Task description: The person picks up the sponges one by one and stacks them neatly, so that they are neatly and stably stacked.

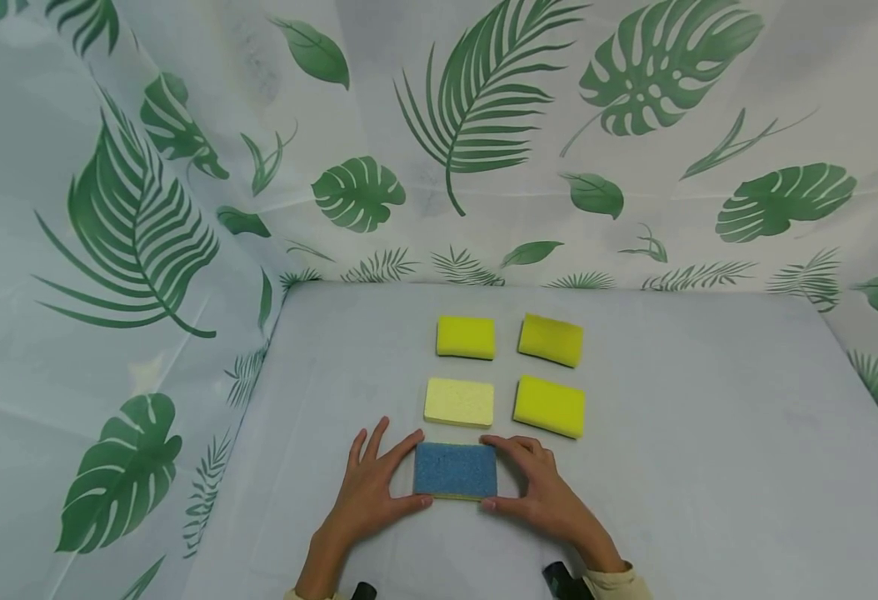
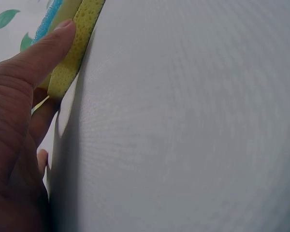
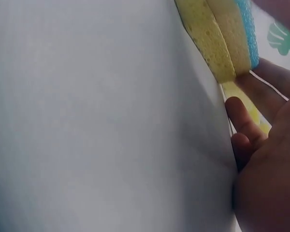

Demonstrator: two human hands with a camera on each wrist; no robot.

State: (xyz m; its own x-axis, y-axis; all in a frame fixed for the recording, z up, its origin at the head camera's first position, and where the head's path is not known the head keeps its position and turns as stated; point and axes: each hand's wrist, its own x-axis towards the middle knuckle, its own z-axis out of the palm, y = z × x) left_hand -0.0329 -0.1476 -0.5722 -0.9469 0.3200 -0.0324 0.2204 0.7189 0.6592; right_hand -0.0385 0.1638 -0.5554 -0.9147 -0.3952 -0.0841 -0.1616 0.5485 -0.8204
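A sponge with a blue scouring top (image 1: 456, 470) lies at the near middle of the table in the head view. The wrist views show its pale yellow underside layer (image 3: 232, 36) flat on a second yellow sponge (image 2: 70, 67), which is against the table. My left hand (image 1: 367, 492) pinches the left end, thumb on the near side and forefinger at the far corner. At the right end my right hand (image 1: 540, 492) pinches the same way, thumb near and forefinger far. The remaining fingers of both hands are spread outward.
Just beyond lies a pale yellow sponge (image 1: 459, 402), with a bright yellow sponge (image 1: 549, 407) to its right. Farther back are two more yellow sponges, the left one (image 1: 466, 337) and the right one (image 1: 551, 340). Leaf-patterned curtain (image 1: 484, 150) borders the white table (image 1: 709, 433).
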